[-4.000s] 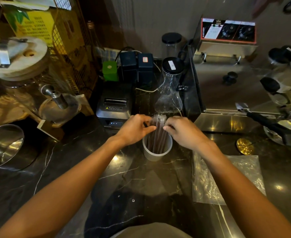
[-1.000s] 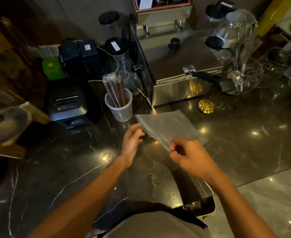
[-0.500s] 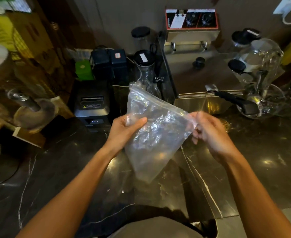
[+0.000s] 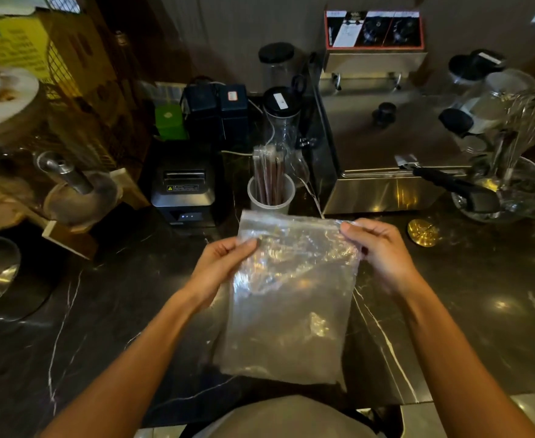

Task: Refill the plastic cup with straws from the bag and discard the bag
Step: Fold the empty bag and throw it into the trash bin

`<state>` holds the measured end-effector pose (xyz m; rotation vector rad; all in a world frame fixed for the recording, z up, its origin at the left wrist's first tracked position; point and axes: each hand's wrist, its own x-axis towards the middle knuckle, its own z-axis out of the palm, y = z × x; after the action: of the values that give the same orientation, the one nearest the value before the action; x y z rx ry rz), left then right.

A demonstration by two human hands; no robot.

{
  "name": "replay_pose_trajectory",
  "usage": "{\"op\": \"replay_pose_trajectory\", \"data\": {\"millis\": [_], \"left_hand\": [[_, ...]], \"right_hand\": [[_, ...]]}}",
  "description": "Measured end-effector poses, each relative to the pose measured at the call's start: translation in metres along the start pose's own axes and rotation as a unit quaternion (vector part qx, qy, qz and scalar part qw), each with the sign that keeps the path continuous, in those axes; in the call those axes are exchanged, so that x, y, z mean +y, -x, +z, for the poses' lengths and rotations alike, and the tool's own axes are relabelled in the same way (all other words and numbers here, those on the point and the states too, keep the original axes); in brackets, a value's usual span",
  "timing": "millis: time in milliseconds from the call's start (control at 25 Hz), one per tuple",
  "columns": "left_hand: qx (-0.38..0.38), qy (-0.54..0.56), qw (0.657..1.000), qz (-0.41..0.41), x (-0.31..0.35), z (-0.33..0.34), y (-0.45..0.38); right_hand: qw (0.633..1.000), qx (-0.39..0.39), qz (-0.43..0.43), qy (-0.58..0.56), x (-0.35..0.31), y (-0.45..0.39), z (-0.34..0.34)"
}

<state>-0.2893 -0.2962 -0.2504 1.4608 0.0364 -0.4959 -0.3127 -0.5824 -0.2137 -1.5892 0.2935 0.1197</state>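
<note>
I hold the clear, crinkled plastic bag [image 4: 286, 298] upright above the counter, my left hand [image 4: 218, 267] and right hand [image 4: 378, 248] pinching its top corners, while beyond it the translucent plastic cup [image 4: 271, 197] stands filled with wrapped dark straws [image 4: 267, 173].

A drinks or snack shop's work area: a dark marble table [image 4: 108, 311] carries a receipt printer [image 4: 182, 188], a steel fryer [image 4: 377, 147] with dials, lidded jars [image 4: 280, 113], a glass dispenser [image 4: 54, 172] with a tap, and a cup [image 4: 271, 197] of wrapped straws [image 4: 269, 175].
</note>
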Motion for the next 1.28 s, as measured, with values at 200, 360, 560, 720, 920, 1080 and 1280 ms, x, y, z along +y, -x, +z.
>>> {"op": "replay_pose_trajectory", "data": {"millis": [200,360,560,720,920,1080,1280], "left_hand": [[0.005,0.007,1.000,0.022,0.015,0.006,-0.017],[0.041,0.019,0.999,0.022,0.010,0.005,-0.020],[0.054,-0.044,0.996,0.054,0.003,0.008,-0.015],[0.000,-0.016,1.000,0.004,-0.002,0.000,-0.014],[-0.016,-0.040,0.997,-0.059,-0.034,0.006,-0.012],[0.031,0.076,0.995,-0.054,-0.036,0.009,-0.014],[0.005,-0.022,0.993,-0.120,-0.050,0.021,0.002]], "right_hand": [[0.998,-0.048,-0.005,0.045,0.000,-0.003,0.004],[0.997,-0.050,-0.003,0.061,0.002,-0.002,0.006],[0.999,-0.003,-0.002,0.031,0.016,-0.004,0.011],[0.998,0.021,0.035,-0.041,0.018,-0.003,0.010],[0.992,0.024,0.102,-0.066,0.029,0.004,0.005],[0.986,-0.049,0.157,-0.008,0.060,0.018,0.005],[0.979,0.027,0.170,-0.106,0.071,0.021,0.008]]}}
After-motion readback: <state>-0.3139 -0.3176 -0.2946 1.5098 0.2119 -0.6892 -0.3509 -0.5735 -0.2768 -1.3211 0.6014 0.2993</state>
